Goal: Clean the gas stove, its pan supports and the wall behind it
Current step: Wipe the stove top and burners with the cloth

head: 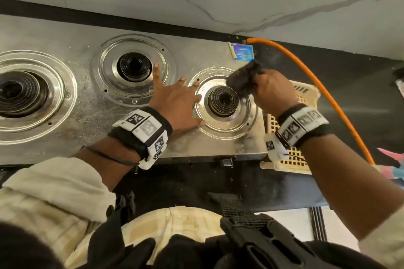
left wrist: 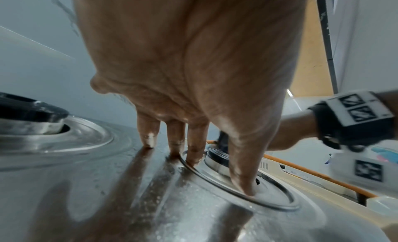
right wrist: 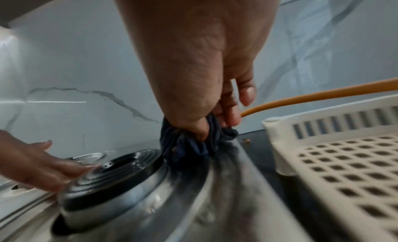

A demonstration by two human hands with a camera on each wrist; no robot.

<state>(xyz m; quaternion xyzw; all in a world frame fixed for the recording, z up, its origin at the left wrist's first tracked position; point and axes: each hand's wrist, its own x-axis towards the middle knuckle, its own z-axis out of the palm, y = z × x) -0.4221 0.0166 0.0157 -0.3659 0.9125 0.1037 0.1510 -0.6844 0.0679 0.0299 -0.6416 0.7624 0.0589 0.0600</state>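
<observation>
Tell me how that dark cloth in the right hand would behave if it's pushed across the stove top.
The dark cloth is bunched into folds in the right hand, so likely floppy and light. The stove top looks wet and shiny, so it should probably slide easily.

Wet steel gas stove [head: 87, 102], supports off

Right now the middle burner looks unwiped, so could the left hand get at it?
Probably yes: the left hand lies flat on the stove, one fingertip beside the middle burner, nothing between them.
</observation>
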